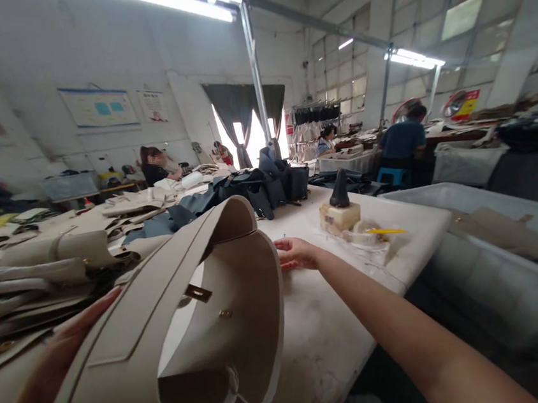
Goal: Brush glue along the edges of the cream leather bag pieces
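Above the tabletop (313,334), the left hand (71,344) holds a tilted beige bag (139,313); the right hand (297,254), fingers loosely open, meets its far edge.

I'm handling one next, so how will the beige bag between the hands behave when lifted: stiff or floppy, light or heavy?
The bag is probably springy rather than floppy, since its walls hold open curves. It looks light for its size, given the thin edges and hollow shape.
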`<state>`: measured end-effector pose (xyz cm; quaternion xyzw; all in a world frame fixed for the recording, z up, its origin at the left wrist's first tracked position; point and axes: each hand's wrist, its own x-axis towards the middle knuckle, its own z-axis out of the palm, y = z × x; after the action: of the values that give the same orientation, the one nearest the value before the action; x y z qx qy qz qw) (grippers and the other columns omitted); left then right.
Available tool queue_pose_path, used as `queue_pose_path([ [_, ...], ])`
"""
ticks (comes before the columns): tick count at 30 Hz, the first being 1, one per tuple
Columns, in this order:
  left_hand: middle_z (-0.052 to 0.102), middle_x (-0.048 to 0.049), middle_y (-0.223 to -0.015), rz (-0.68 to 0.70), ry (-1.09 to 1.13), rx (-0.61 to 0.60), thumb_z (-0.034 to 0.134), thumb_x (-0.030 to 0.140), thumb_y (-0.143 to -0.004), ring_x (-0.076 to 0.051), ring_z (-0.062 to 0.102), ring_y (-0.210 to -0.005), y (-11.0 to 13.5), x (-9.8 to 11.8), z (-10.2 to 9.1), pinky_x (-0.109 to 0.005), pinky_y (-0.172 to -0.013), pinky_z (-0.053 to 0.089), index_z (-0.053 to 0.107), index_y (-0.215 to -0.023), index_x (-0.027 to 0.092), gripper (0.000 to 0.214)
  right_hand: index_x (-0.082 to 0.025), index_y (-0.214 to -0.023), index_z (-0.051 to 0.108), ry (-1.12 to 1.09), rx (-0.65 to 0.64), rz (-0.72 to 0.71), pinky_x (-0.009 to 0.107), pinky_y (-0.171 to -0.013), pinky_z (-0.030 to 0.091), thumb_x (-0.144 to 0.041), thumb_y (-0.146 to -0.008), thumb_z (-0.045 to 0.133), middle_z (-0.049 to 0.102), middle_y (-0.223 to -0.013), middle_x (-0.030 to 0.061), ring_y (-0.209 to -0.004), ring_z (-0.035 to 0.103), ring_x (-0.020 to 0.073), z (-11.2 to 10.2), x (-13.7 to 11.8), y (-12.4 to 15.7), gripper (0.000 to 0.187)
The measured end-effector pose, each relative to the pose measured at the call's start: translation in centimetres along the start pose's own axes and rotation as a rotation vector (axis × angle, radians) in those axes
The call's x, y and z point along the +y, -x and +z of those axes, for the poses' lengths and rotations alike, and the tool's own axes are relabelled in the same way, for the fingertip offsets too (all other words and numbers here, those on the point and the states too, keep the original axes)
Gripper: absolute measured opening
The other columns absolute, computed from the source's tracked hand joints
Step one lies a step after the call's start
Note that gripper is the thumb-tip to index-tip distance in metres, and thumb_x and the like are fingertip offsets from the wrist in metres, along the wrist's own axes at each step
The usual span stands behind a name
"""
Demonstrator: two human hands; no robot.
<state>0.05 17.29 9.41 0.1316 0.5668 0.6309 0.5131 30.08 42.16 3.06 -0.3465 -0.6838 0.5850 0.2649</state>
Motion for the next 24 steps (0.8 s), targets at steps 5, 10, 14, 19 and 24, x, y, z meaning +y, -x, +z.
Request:
queue_pose_path([
  [5,0.073,-0.0107,-0.073,-0.165,-0.049,-0.154,0.057,0.021,-0.079,-0.032,0.069,-0.066,-1.4,-3.0,5.6,-0.041,-0.056,0.059,0.052,-0.127,0.012,0.050,-0.023,-0.103,0.064,-0.197,0.199,-0.036,0.024,-0.068,0.050,-0.027,-0.073,0.070,0.065,-0.110,0.0042,-0.083,0.063,0.0130,-5.2,-0.3,3.8,0.030],
  [10,0.073,-0.0113,-0.075,-0.175,-0.066,-0.236,0.056,0.018,-0.080,-0.030,0.070,-0.065,-2.8,-4.9,9.6,-0.040,-0.061,0.059,0.058,-0.120,0.010,0.041,-0.018,-0.094,0.060,-0.227,0.722,0.118,0.015,-0.046,0.039,-0.018,-0.086,0.053,0.066,-0.092,0.0031,-0.055,0.052,0.0041,-13.8,3.1,10.5,0.010],
  [14,0.073,-0.0144,-0.075,-0.187,-0.103,-0.293,0.056,0.018,-0.080,-0.032,0.069,-0.068,-3.8,-5.9,11.3,-0.042,-0.060,0.059,0.057,-0.118,0.005,0.041,-0.013,-0.097,0.056,-0.204,0.952,0.282,0.015,-0.039,0.034,-0.021,-0.086,0.057,0.058,-0.075,-0.0011,-0.047,0.046,0.0042,-18.0,6.6,14.9,0.013],
  [19,0.073,-0.0122,-0.075,-0.165,-0.085,-0.282,0.058,0.019,-0.077,-0.033,0.069,-0.072,-4.4,-6.6,12.7,-0.039,-0.058,0.059,0.056,-0.122,0.007,0.046,-0.013,-0.110,0.052,-0.229,0.990,0.295,0.015,-0.039,0.038,-0.025,-0.086,0.060,0.056,-0.076,-0.0015,-0.049,0.048,0.0050,-19.7,8.6,13.7,0.028],
  [24,0.074,-0.0092,-0.082,-0.134,-0.045,-0.257,0.061,0.023,-0.075,-0.032,0.069,-0.075,-4.6,-6.3,11.8,-0.038,-0.064,0.059,0.056,-0.124,0.014,0.050,-0.014,-0.109,0.054,-0.233,0.983,0.197,0.021,-0.050,0.048,-0.029,-0.089,0.054,0.059,-0.087,0.0017,-0.061,0.055,0.0082,-19.8,8.3,8.4,0.025],
])
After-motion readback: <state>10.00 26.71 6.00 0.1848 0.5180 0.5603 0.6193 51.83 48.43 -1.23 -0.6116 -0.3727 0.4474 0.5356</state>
